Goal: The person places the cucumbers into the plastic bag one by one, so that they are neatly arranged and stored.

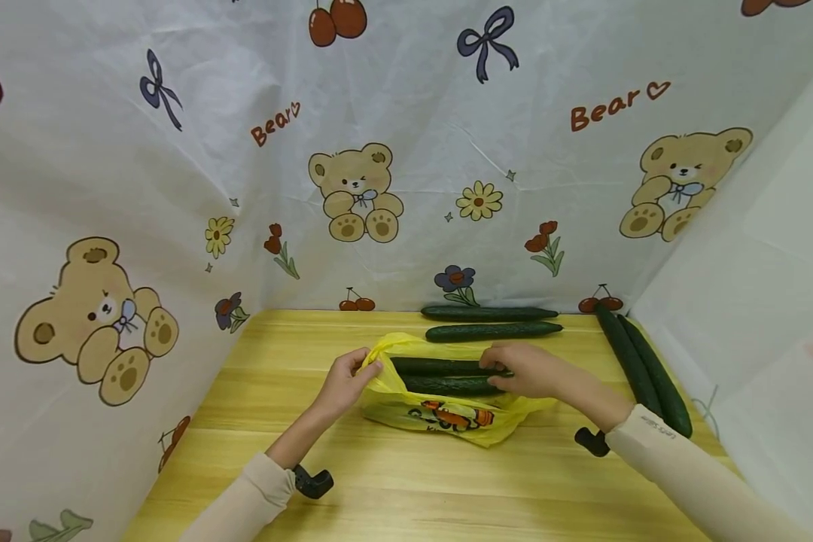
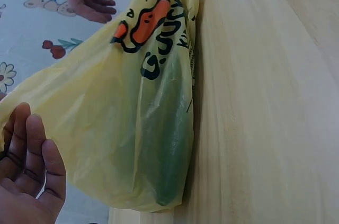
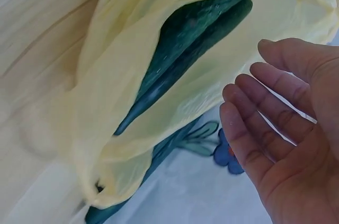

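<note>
A yellow plastic bag with an orange cartoon print lies on the table, its mouth spread toward the head camera. Inside it two cucumbers rest side by side. At the bag's left end my left hand pinches the rim between thumb and fingers; in the left wrist view that left hand is partly behind the plastic. My right hand is over the bag's right end, near the cucumbers' tips. The right wrist view shows this right hand with loosely bent fingers, holding nothing, apart from the cucumbers.
Two cucumbers lie behind the bag along the back wall. Another pair of cucumbers lies by the right wall, beside my right forearm. A cloth printed with bears covers the walls around the wooden table.
</note>
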A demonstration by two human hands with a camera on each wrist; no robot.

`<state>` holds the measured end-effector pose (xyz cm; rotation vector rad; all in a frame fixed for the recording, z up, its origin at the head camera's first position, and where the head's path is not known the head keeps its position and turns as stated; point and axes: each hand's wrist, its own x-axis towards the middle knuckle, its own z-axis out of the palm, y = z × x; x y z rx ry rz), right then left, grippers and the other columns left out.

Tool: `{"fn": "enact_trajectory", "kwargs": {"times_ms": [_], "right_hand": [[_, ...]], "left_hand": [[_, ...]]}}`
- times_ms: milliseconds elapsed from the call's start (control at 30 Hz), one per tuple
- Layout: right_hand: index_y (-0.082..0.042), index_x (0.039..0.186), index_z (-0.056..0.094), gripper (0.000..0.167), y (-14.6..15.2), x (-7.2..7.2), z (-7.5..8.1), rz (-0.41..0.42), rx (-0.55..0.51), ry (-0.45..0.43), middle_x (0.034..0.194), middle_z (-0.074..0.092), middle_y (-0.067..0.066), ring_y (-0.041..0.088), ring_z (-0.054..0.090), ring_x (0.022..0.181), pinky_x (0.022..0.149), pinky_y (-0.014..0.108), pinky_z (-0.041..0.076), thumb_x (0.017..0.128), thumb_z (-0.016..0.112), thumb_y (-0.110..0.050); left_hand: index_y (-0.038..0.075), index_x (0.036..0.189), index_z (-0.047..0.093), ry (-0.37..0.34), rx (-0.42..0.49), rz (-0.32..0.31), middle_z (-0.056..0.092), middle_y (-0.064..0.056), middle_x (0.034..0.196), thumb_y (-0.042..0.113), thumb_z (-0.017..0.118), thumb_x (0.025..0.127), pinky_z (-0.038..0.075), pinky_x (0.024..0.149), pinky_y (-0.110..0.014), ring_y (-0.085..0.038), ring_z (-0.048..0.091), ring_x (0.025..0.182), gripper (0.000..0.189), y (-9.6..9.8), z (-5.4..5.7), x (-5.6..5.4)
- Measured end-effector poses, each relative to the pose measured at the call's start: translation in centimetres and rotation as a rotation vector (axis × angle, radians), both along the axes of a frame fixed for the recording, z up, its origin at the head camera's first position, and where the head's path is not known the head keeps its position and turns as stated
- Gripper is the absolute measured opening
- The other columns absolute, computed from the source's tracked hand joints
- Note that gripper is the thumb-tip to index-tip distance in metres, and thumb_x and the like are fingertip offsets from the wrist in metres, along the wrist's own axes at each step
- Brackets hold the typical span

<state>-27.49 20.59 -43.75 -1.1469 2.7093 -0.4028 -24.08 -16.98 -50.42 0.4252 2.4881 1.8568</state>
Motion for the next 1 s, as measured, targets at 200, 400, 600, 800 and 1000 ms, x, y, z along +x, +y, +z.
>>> {"fn": "enact_trajectory", "kwargs": {"times_ms": [200, 400, 600, 800, 1000], "right_hand": [[-0.008, 0.124, 0.073, 0.024, 4.0, 0.4, -0.3, -0.072, -0.042, 0.021, 0.12, 0.076, 0.011, 0.025, 0.074, 0.102, 0.085, 0.039, 0.062, 0.103, 0.073, -0.02], [-0.003, 0.124, 0.072, 0.026, 8.9, 1.2, -1.1, -0.203, -0.112, 0.0, 0.12, 0.076, 0.016, 0.019, 0.072, 0.095, 0.078, 0.034, 0.062, 0.104, 0.072, -0.019], [0.002, 0.128, 0.069, 0.034, 13.8, 1.8, -2.7, -0.395, -0.108, 0.001, 0.12, 0.075, 0.021, 0.029, 0.075, 0.097, 0.079, 0.044, 0.062, 0.104, 0.071, -0.023], [0.013, 0.128, 0.064, 0.047, 18.3, 2.2, -4.5, -0.604, -0.058, 0.042, 0.112, 0.074, 0.031, 0.042, 0.073, 0.094, 0.079, 0.058, 0.06, 0.105, 0.069, -0.027], [0.022, 0.128, 0.057, 0.057, 21.8, 3.1, -6.0, -0.721, -0.012, 0.03, 0.107, 0.069, 0.037, 0.044, 0.07, 0.086, 0.069, 0.057, 0.057, 0.104, 0.068, -0.028]], "left_hand": [[0.009, 0.122, 0.072, -0.035, -0.029, -0.014, 0.066, -0.006, 0.089, 0.035, 0.069, 0.107, 0.053, 0.061, -0.026, -0.009, 0.058, 0.065, 0.03, -0.1, -0.9, 0.4], [0.011, 0.097, 0.069, -0.08, -0.056, -0.001, 0.056, 0.0, 0.072, 0.041, 0.076, 0.102, 0.044, 0.058, -0.026, -0.011, 0.045, 0.059, 0.031, 0.0, -2.3, 1.0], [0.008, 0.09, 0.067, -0.085, -0.046, 0.02, 0.053, 0.001, 0.067, 0.035, 0.077, 0.102, 0.042, 0.056, -0.026, -0.009, 0.041, 0.056, 0.031, 0.5, -2.8, 0.9], [0.006, 0.087, 0.063, -0.107, -0.012, 0.007, 0.049, 0.0, 0.066, 0.03, 0.074, 0.104, 0.038, 0.055, -0.025, -0.009, 0.035, 0.055, 0.03, 0.8, -2.8, 1.1], [0.005, 0.091, 0.063, -0.166, 0.009, -0.005, 0.053, -0.002, 0.07, 0.027, 0.074, 0.104, 0.04, 0.059, -0.026, -0.011, 0.038, 0.059, 0.028, 0.9, -2.3, 1.9]]}}
